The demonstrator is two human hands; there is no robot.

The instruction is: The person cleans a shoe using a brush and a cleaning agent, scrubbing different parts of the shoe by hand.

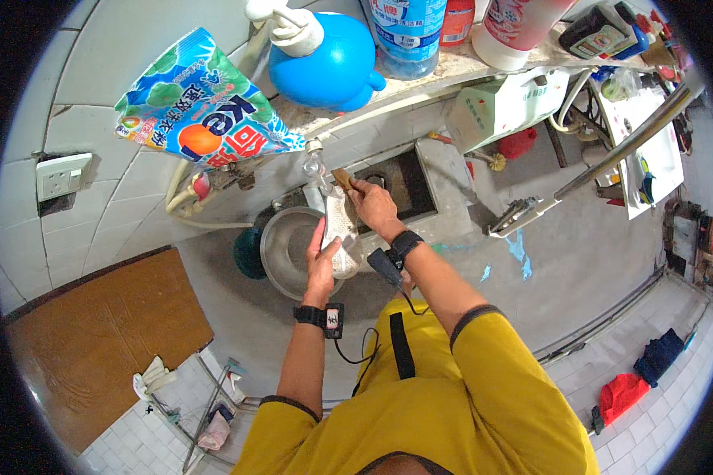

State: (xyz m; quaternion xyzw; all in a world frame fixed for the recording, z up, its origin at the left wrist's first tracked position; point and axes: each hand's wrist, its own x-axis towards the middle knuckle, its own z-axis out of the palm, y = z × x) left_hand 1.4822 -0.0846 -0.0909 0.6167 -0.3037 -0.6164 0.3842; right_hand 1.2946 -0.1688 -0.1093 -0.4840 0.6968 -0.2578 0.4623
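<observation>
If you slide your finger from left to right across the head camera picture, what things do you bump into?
White wall socket → colourful bag → metal bowl → left hand on a clear plastic bottle → right hand with a brush → white box → red cloth on the floor.

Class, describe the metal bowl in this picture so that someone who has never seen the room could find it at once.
Start at the grey floor below the tiled wall with its cluttered ledge. Just left of the person's left hand, which holds a clear plastic bottle, sits the metal bowl. It is the only shiny, round, silver thing there; the dark green round object touching its left side is smaller and dull.
</observation>
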